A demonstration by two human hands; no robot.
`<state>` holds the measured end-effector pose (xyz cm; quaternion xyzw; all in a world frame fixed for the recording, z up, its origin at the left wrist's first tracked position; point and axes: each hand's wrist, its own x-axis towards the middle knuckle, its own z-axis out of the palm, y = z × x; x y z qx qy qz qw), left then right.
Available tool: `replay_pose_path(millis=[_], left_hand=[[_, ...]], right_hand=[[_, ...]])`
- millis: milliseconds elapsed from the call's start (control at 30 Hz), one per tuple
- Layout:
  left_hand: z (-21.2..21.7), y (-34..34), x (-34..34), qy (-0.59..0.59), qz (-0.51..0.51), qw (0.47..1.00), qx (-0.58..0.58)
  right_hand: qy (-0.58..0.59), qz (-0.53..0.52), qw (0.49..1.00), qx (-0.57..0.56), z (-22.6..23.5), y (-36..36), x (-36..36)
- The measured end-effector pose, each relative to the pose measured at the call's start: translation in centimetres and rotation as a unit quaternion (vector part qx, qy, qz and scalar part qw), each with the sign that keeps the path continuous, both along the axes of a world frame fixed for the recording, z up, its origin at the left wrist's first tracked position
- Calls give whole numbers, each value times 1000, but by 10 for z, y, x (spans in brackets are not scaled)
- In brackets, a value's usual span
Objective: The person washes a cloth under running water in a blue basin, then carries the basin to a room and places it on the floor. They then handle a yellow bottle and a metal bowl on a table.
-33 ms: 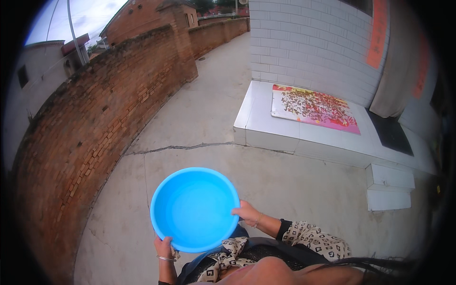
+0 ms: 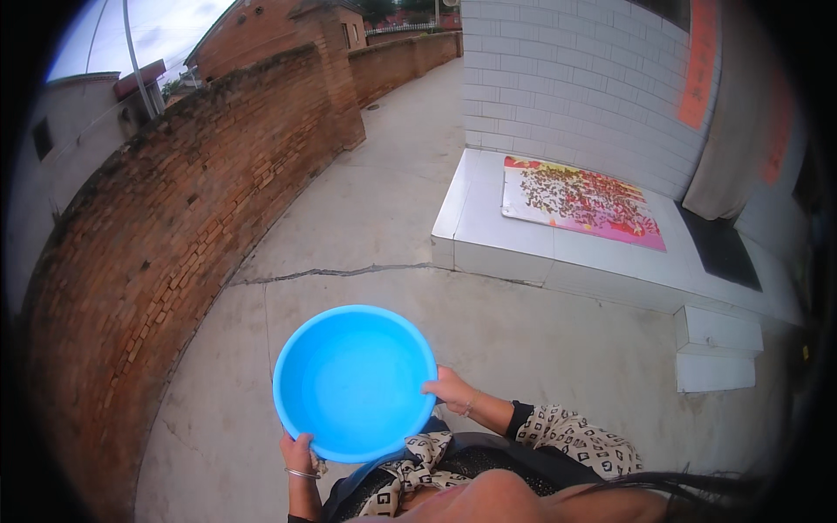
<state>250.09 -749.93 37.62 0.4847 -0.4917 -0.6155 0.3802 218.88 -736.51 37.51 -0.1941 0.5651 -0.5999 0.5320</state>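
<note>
I hold a round blue plastic basin (image 2: 353,383) in front of me, above the concrete ground. My left hand (image 2: 299,455), with a thin bangle at the wrist, grips the basin's near left rim. On the right rim my right hand (image 2: 449,390) is closed, thumb over the edge, with a patterned sleeve behind it. The inside of the basin shows only smooth blue; I cannot tell whether there is water in it.
A long red brick wall (image 2: 174,227) runs along the left. On the right, a white tiled platform (image 2: 514,235) carries a colourful sheet (image 2: 580,199) strewn with small brown bits. A white step (image 2: 715,349) is beside it. A crack (image 2: 349,272) crosses the concrete.
</note>
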Motion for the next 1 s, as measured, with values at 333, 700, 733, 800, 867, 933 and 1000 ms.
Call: replay_pose_path(millis=[333, 700, 733, 800, 867, 933, 1000], left_hand=[[-8, -296, -202, -57, -29, 998, -6], [-45, -607, -500, -5, -139, 990, -3], [-37, -629, -532, -3, -149, 989, -3], [-34, -682, -585, -11, -157, 987, -18], [-37, -734, -643, -24, -170, 984, -40], [-39, -784, -695, -9, -160, 986, -38], [-40, -826, -757, -1, -169, 986, -14]], right_hand=[[-40, -2, 999, 24, 0, -269, -205], [12, -133, 990, 39, -30, -517, -457], [17, -146, 989, 30, -27, -534, -485], [20, -162, 986, 11, -24, -585, -533], [10, -165, 986, 15, -13, -631, -583], [5, -158, 987, 6, -12, -685, -638], [5, -153, 988, -11, -27, -727, -701]])
